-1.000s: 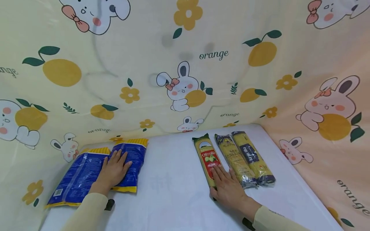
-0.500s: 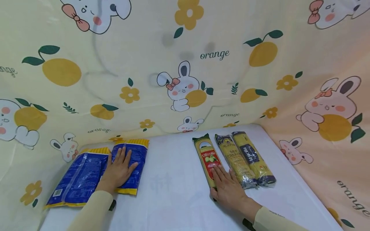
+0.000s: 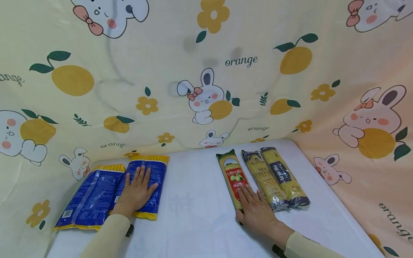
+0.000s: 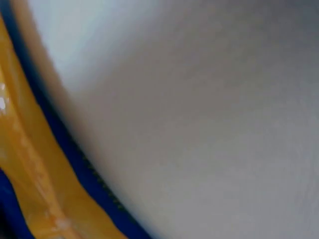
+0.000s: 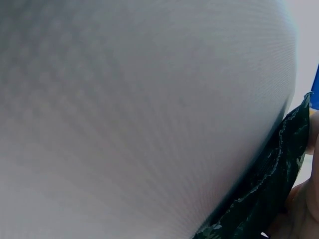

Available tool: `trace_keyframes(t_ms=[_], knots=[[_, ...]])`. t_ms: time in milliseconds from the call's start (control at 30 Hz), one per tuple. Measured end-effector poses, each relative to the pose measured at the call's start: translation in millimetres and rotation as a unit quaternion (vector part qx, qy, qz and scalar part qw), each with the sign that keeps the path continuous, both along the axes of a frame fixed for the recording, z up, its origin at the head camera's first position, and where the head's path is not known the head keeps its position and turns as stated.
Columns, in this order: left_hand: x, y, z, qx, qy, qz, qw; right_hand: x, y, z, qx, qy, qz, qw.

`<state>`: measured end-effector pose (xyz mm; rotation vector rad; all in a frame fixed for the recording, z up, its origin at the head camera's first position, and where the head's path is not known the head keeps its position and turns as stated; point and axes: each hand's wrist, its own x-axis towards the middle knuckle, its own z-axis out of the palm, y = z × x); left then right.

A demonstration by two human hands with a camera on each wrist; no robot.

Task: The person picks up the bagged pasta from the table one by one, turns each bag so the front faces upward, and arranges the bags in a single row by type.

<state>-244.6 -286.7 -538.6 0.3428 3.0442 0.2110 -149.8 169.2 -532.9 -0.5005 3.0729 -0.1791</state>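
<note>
My left hand rests with its fingers straight on the right one of two blue plastic bags with yellow ends; this bag overlaps the edge of the other blue bag. In the left wrist view only the bag's yellow and blue end shows at the left. Flat fingers of my right hand lie on the lower part of a pasta packet with a red "Olivoila" label. Its dark green end appears in the right wrist view, beside part of the hand.
Two more pasta packets, one with a dark top and one with a navy band, lie side by side to the right. Everything sits on a white table. A patterned cloth rises behind and at both sides.
The left hand has shifted right and a little nearer on the right blue bag, and that bag has slid slightly toward me. My right hand stays on the pasta packet.
</note>
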Motion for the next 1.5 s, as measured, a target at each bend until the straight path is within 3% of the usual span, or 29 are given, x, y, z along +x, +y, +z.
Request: trace_keyframes(t_ms=[367, 700, 1133, 1500], knots=[[5.6, 9.7, 7.6, -0.005, -0.008, 0.014, 0.9999, 0.4, -0.7, 0.0, -0.005, -0.005, -0.003, 1.0], [14.0, 31.5, 6.0, -0.008, -0.008, 0.02, 0.9997, 0.0, 0.8, -3.4, -0.007, -0.004, -0.002, 1.0], [29.9, 81.4, 1.3, -0.016, -0.012, 0.015, 0.9997, -1.0, 2.1, -2.9, -0.008, 0.009, 0.005, 1.0], [52.6, 134.2, 2.0, -0.009, 0.007, 0.009, 0.9999, -0.8, 1.4, -1.8, -0.01, 0.008, 0.007, 1.0]])
